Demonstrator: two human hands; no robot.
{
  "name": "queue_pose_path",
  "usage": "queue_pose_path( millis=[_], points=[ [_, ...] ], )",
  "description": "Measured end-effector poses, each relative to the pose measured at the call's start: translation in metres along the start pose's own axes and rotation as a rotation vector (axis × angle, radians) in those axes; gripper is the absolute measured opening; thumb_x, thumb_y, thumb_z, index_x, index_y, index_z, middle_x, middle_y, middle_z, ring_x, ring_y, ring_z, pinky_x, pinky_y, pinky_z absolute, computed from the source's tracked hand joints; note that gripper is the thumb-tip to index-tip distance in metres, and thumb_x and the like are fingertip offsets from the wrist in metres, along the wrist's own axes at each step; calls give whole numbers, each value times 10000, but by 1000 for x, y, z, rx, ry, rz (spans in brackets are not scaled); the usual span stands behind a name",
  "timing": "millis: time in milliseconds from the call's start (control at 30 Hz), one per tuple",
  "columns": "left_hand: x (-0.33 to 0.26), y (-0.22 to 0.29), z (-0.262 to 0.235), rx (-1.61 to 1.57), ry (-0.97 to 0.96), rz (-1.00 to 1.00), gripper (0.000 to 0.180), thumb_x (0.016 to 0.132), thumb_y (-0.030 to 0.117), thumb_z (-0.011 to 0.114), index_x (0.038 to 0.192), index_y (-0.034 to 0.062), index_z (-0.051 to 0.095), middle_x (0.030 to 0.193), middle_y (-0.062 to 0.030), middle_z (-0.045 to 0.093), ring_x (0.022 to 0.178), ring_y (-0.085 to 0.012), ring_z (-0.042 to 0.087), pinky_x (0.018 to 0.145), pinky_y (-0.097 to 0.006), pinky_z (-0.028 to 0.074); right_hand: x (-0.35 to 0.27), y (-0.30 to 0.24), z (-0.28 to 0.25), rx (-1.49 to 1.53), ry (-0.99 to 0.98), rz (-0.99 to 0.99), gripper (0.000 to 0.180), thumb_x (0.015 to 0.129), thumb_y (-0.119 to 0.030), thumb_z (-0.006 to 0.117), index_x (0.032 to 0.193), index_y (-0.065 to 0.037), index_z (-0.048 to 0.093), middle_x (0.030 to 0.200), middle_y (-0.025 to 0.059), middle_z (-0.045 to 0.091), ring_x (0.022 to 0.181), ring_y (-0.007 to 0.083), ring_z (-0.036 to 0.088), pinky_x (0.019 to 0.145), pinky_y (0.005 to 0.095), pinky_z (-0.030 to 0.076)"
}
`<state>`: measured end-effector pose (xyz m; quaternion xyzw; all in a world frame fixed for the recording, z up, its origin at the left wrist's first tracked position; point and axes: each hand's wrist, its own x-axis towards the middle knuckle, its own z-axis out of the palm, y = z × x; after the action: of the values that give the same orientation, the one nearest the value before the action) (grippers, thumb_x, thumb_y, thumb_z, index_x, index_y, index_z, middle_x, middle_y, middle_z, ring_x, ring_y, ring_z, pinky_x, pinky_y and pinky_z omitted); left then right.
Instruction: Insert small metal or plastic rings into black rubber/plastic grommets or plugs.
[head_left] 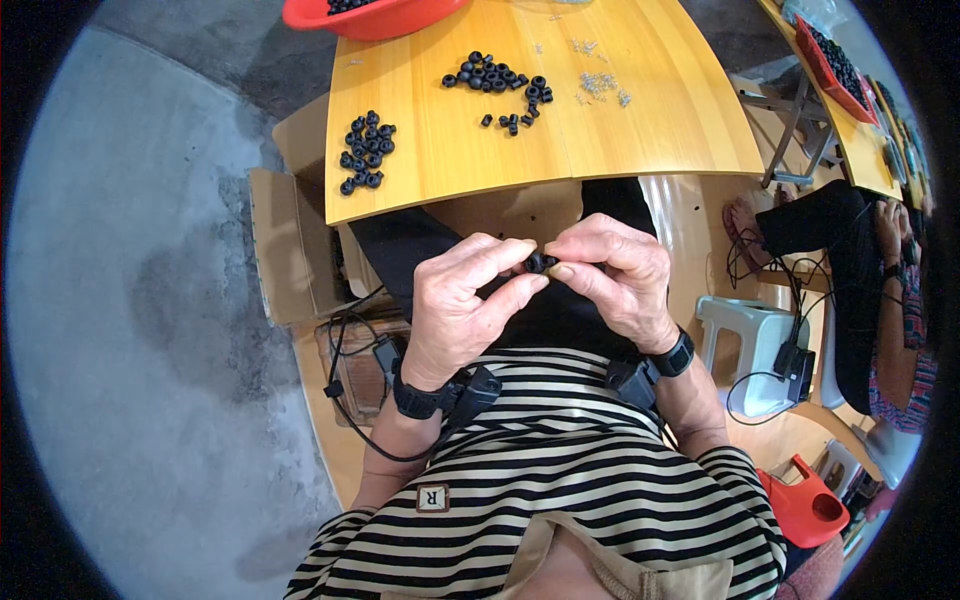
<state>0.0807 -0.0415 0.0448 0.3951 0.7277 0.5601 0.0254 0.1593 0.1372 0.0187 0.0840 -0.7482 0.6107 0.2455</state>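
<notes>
Just off the near edge of the desk (pixel 660 130), a small black part (pixel 537 262) is held between the two hands. By the left hand (pixel 455 302) it is gripped on its left side, forefinger above and thumb below, those fingers being clamped on it. By the right hand (pixel 630 282) its right end is pinched likewise, with the fingers closed on it. The tips of both hands are found close together, and the part is largely covered by them; whether it is one piece or two joined cannot be told. On the desk, a left pile (pixel 373 145) of black pieces is noted near the left edge; a middle pile (pixel 499 86) is spread farther off. Clear bits (pixel 598 84) are scattered to its right. At the far left corner, black pieces are contained in a red basin (pixel 400 22).
</notes>
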Motion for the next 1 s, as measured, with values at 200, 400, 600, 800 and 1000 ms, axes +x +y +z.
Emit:
queue_pose_path(
  millis=[200,400,600,800,1000],
  points=[
    [-2,-3,1,-46,14,-17,337,709,-46,803,1033,13,734,864,-84,691,744,-160,641,659,-260,507,-2,1,-2,180,-29,146,174,806,-8,767,977,-17,733,872,84,691,786,144,646,687,254,514],
    [-2,-4,0,-28,14,-15,343,713,-46,800,1044,14,734,874,-83,689,758,-160,637,674,-261,507,-2,-5,-2,245,-34,232,161,818,-9,763,976,-22,735,893,79,699,799,132,654,694,248,520],
    [-4,-3,2,-41,15,-28,319,723,-41,796,1032,7,731,853,-82,683,747,-161,638,667,-262,507,-3,-1,-3,223,-43,232,136,838,-20,746,974,-21,731,897,81,698,793,132,652,688,247,518],
    [-2,-4,1,0,-12,-7,299,725,-33,797,1014,0,726,830,-86,674,720,-162,635,643,-268,506,3,-1,-7,154,-78,169,117,835,-27,745,951,-25,729,855,80,694,775,152,656,682,263,520],
    [-1,-3,1,56,-28,16,296,727,-27,796,1012,-3,721,823,-90,671,715,-172,635,641,-271,508,8,0,-8,83,-113,90,112,822,-44,758,924,-19,718,831,73,689,761,167,657,670,292,518]
  ],
)
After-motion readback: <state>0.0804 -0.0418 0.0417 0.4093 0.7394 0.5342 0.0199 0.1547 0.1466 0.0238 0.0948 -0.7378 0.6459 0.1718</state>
